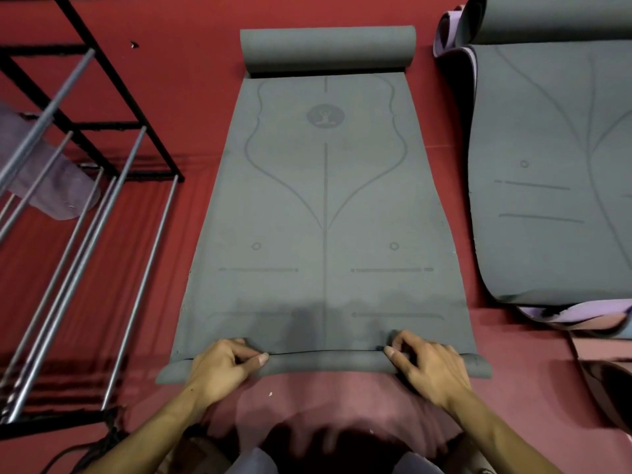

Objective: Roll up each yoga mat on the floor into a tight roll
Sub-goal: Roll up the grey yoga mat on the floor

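A grey yoga mat [325,206] with printed alignment lines lies flat on the red floor in front of me. Its far end is curled into a roll [328,49]. Its near end is turned over into a thin roll [328,362] across the mat's width. My left hand [225,367] grips that near roll left of centre, fingers curled over it and thumb on its front. My right hand [427,364] grips the same roll right of centre in the same way.
A second grey mat [554,172] with a lilac underside lies to the right, with another roll [547,18] above it. A black metal rack [85,186] with grey bars stands at left, over a lilac rolled mat [51,176]. A dark object [612,395] sits at the right edge.
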